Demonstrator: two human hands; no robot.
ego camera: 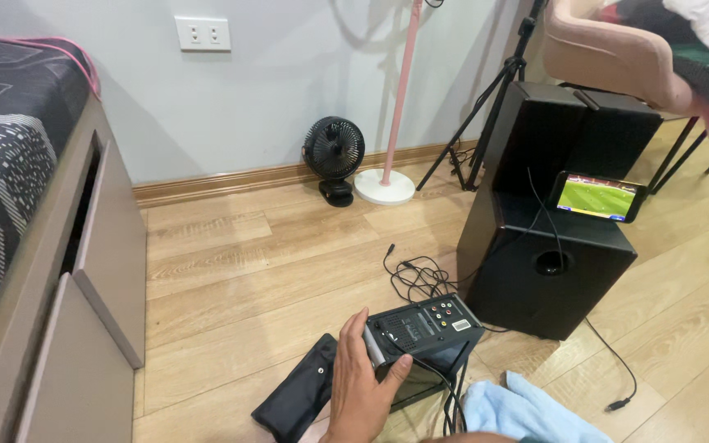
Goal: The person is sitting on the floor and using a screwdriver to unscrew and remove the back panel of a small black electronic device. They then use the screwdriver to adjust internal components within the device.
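Observation:
My left hand (360, 384) reaches in from the bottom edge and grips the left end of a small black electronic box (425, 330). Its fingers curl over the box's far corner and the thumb presses on the near face. The box is tilted, and its upper face shows several coloured sockets and a white label. Black cables (420, 277) run from it across the wooden floor. A flat black pouch (295, 395) lies just left of the hand. My right hand is out of the picture.
A big black speaker cabinet (509, 279) stands right of the box, with a lit phone (599, 197) on it. A light-blue cloth (527, 413) lies at the bottom right. By the wall stand a small black fan (334, 152), a pink pole's white base (384, 187) and a tripod (486, 107). Bed drawers (108, 271) fill the left.

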